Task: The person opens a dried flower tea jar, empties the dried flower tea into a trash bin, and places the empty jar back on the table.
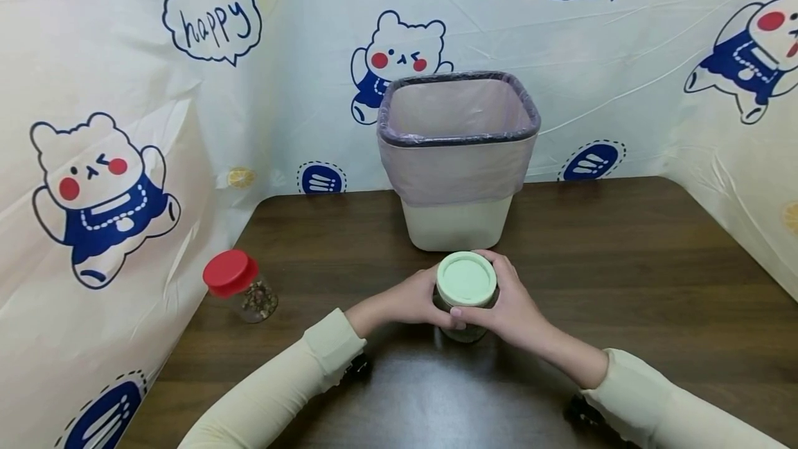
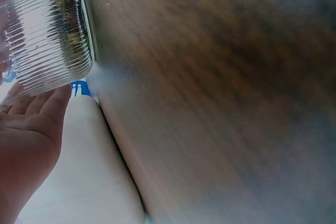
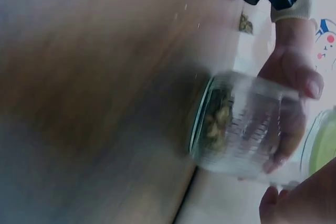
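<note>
A glass jar point(image 2: 50, 38) with vertical ribs and a pale green lid point(image 1: 466, 279) stands upright at the middle of the table, just in front of a bin. Dried brownish bits point(image 3: 214, 127) lie in its bottom. My left hand point(image 1: 408, 301) grips the jar from the left, thumb across the front. From the other side my right hand point(image 1: 517, 307) grips it too, its thumb just under the lid. The two thumbs come close together at the jar's front. In the right wrist view, the left fingers show through and around the glass.
A light bin point(image 1: 458, 224) lined with a thin purplish bag stands behind the jar. To the left, a small clear jar point(image 1: 258, 301) with a red lid point(image 1: 231, 273) holds dried bits. A printed cloth point(image 1: 299, 89) hangs around the dark wooden table point(image 1: 623, 262).
</note>
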Available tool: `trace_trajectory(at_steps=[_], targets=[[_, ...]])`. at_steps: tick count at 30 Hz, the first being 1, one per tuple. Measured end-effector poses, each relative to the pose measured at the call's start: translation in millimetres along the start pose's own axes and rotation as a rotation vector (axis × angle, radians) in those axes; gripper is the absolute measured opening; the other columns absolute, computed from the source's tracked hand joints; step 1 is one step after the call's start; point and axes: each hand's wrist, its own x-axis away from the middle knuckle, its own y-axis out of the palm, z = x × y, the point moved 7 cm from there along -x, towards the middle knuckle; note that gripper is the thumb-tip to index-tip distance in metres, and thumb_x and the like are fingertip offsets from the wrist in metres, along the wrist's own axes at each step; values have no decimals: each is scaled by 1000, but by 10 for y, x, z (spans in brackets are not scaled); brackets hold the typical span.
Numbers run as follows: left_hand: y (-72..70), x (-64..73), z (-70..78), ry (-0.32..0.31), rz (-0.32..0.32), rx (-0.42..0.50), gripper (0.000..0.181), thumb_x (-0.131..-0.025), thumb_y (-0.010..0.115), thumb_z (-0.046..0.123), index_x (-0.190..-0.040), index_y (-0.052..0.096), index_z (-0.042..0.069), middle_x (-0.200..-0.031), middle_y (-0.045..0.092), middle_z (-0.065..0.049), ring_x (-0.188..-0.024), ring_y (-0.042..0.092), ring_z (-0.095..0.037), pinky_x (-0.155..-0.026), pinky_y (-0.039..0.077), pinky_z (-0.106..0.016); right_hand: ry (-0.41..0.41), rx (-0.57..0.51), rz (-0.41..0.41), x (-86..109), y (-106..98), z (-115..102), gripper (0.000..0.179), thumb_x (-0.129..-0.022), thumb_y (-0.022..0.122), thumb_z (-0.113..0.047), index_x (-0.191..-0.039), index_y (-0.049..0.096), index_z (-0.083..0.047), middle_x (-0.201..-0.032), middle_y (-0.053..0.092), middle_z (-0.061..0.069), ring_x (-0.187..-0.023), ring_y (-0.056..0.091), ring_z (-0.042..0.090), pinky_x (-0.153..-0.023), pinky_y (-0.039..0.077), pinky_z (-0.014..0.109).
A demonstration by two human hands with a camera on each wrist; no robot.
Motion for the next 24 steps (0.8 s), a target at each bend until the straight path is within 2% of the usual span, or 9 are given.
trace_trajectory(at_steps=[10, 18, 24], targets=[[1, 0, 6, -2, 3, -8, 81, -73, 86, 24, -139, 40, 18, -127, 55, 7, -115, 52, -7, -97, 43, -29, -95, -65, -185, -117, -49, 30, 80, -71, 87, -19, -136, 43, -14, -131, 49, 5, -118, 47, 24, -99, 34, 51], [1, 6, 17, -13, 0, -9, 82, -73, 86, 23, -139, 40, 16, -129, 54, 6, -116, 51, -7, -98, 42, -29, -167, -193, -394, -229, -30, 67, 79, -75, 83, -9, -141, 39, -10, -133, 49, 7, -121, 45, 24, -100, 37, 32], [2, 0, 8, -14, -1, -12, 82, -73, 86, 22, -140, 39, 16, -130, 54, 5, -117, 51, -7, -98, 41, -29, -164, -258, -468, -264, -23, 82, 79, -76, 81, -8, -142, 37, -7, -133, 48, 10, -121, 44, 26, -101, 36, 32]])
